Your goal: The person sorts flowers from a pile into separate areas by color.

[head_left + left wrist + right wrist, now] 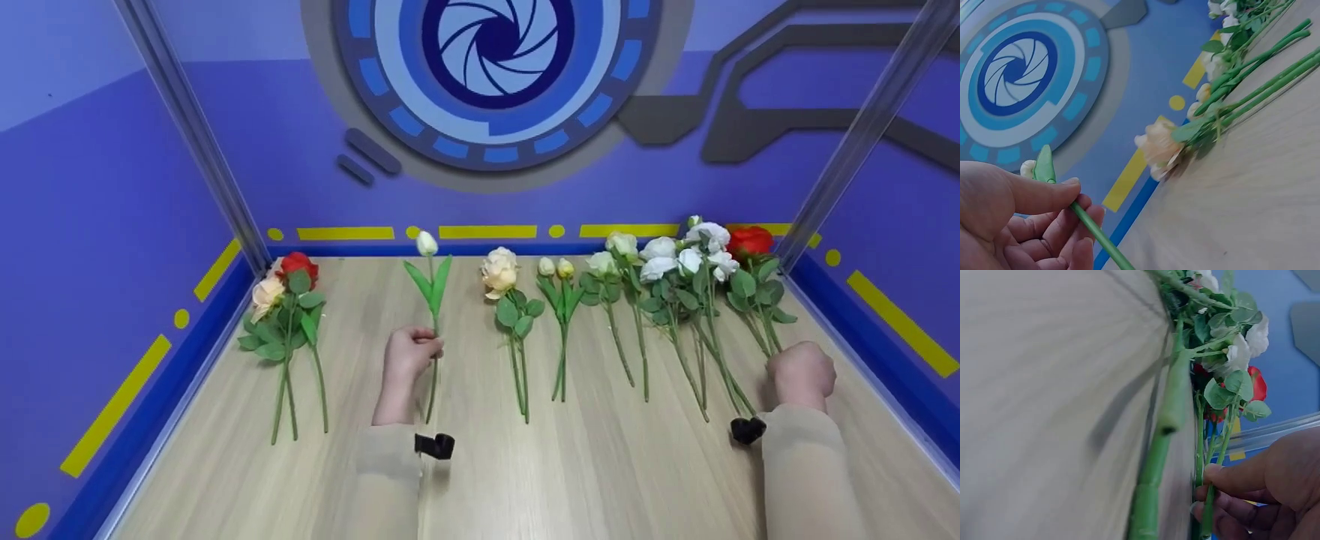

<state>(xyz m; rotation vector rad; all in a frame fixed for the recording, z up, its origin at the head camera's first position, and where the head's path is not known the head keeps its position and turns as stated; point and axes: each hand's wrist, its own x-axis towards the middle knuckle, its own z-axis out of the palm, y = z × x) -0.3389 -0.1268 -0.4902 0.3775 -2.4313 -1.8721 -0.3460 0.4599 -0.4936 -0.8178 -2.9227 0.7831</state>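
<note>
My left hand (411, 351) pinches the stem of a white tulip (427, 243) between thumb and fingers, bloom pointing to the back wall. In the left wrist view its green stem (1099, 233) runs out below the fingertips, and the bloom is partly hidden behind a leaf. At the far right, my right hand (801, 375) grips the stem of a red rose (750, 244). The right wrist view has the thumb and fingers of that hand (1264, 486) around the lower green stem (1209, 503). White flowers (690, 261) lie directly left of the rose.
A peach rose (500, 271) and two-headed tulips (556, 268) lie mid-table. Pale green-white roses (602, 263) are further right. A red rose (298, 268) and a peach rose (267, 296) lie at the left. Blue side panels and a back wall (262, 150) enclose the wooden table (600, 472).
</note>
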